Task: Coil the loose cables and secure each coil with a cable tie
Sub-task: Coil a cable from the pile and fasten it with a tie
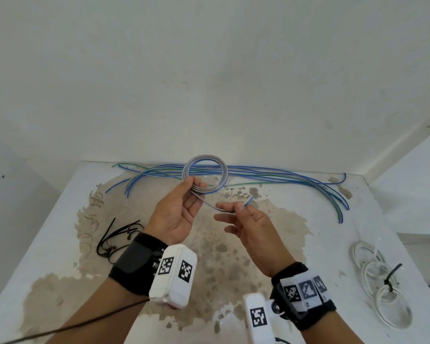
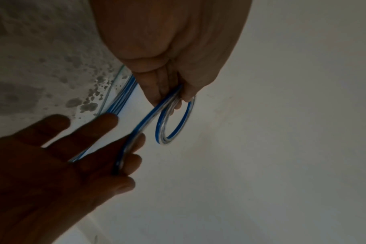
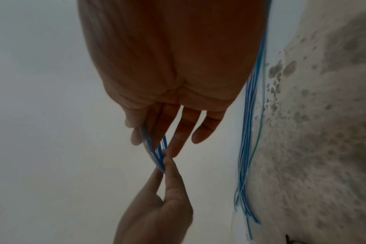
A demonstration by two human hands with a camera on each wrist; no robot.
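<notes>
Nearby, loose cables [image 1: 271,176] behind coil [image 1: 205,175].

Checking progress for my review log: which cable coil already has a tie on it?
The white coil at the table's right edge, cinched by a black tie. The blue-striped coil the left hand holds has none.

No readable text, brand, number or label anywhere. Only signs: black-and-white square coded markers [image 1: 175,267] on white plastic box strapped to left wrist, more coded markers [image 1: 305,290] on black band at right wrist, one on white box [image 1: 258,317] below it. Patterns only, no letters.
</notes>
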